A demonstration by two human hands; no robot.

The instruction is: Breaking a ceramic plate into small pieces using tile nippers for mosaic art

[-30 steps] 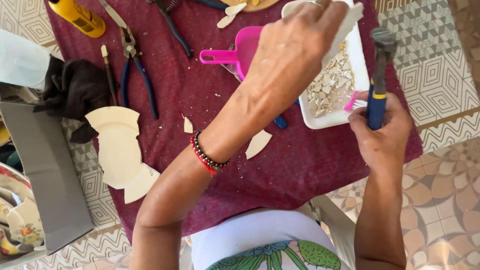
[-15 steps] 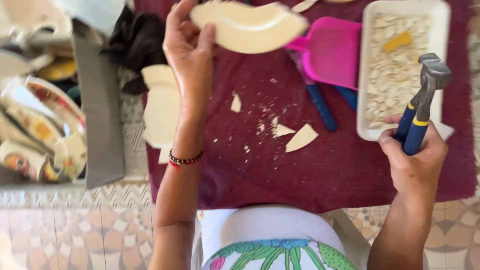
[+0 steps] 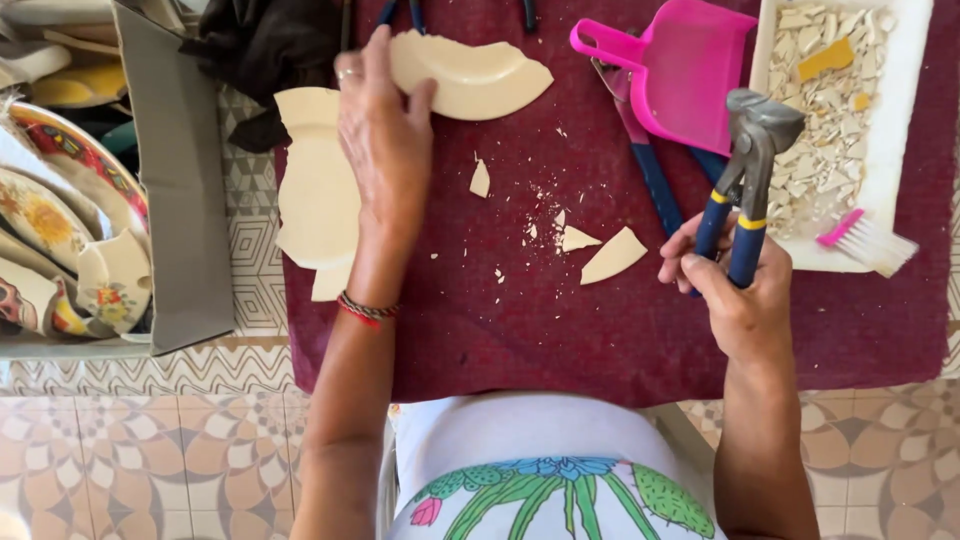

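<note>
From the head camera, the left hand (image 3: 385,150) has come down from mid-air, fingers now pinching the curved cream ceramic plate shard (image 3: 470,75) flat against the dark red cloth (image 3: 560,330). The right hand (image 3: 735,290), fist wrapped around the blue-and-yellow-handled metal nippers (image 3: 745,170), has drawn closer, jaws upright and away from the shard, so no cut is under way.

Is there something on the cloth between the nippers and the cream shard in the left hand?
Only small chips lie between the nippers and the shard held by the left hand; nothing tall blocks.
</note>
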